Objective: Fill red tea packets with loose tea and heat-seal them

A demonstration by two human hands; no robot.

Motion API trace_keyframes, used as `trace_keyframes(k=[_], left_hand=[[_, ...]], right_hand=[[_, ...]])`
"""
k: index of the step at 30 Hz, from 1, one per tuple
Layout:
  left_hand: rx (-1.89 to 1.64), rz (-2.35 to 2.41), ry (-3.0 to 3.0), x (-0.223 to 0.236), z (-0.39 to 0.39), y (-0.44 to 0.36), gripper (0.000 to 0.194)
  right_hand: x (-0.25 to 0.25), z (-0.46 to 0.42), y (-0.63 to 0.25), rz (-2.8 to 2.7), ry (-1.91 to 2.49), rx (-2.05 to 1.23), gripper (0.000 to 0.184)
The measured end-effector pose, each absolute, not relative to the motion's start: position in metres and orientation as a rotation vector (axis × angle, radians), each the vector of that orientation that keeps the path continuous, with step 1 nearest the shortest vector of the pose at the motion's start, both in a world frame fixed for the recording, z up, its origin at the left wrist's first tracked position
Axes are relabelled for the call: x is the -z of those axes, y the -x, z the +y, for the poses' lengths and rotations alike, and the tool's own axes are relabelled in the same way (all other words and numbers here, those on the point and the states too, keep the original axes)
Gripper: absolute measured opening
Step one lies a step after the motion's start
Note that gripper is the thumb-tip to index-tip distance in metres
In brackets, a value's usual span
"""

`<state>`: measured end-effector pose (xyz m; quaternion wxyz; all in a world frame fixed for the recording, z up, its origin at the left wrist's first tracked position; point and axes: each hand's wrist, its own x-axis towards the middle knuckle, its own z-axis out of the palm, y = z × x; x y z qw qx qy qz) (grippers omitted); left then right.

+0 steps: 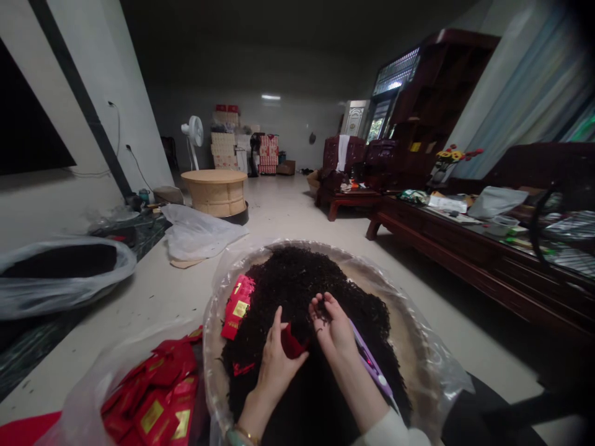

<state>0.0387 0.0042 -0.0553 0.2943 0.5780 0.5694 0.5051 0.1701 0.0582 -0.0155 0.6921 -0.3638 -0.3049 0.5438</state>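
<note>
Pale, smooth floor [274,210] runs back through a dim room to a tiled wall [297,99], past a round woven-looking wooden table [214,189] and a white fan [196,131]. Closer in, a wide round tray [416,331] lined with crinkled clear plastic holds a broad heap of dark strands [297,269], thin, twisted, dry-looking and almost black.

Over the heap, the left hand [277,354] grips a small red pouch [291,342] between thumb and fingers; its mouth gapes and its deep red sides bow outward. Just beside it, the right hand [332,325] is turned palm up, its fingers curled loosely around a small clump of the same strands. A slim purple plastic tool [370,360] lies along the outer side of the right forearm.

Flat red packets [238,306] with gold panels lie on the heap near the tray's left edge, with a smaller red piece [243,369] half buried below them. Left of the tray, a translucent plastic bag [86,387] bulges with glossy red pouches [155,390], piled at all angles.
</note>
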Motion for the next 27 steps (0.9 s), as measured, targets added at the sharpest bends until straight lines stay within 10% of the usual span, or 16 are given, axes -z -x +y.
trace_keyframes(k=[14, 22, 27], left_hand=[[-1.311, 1.448, -1.590, 0.051, -0.002, -0.018, 0.097], [-1.157, 1.273, -1.495, 0.044, -0.006, -0.016, 0.104], [-1.092, 0.939, -1.093, 0.045, -0.006, -0.015, 0.071]], right_hand=[[-0.024, 0.006, -0.187, -2.213, 0.905, -0.453, 0.021], [-0.041, 0.018, -0.182, -2.672, 0.937, -0.566, 0.017], [-0.035, 0.023, -0.183, -2.349, 1.059, -0.747, 0.021]])
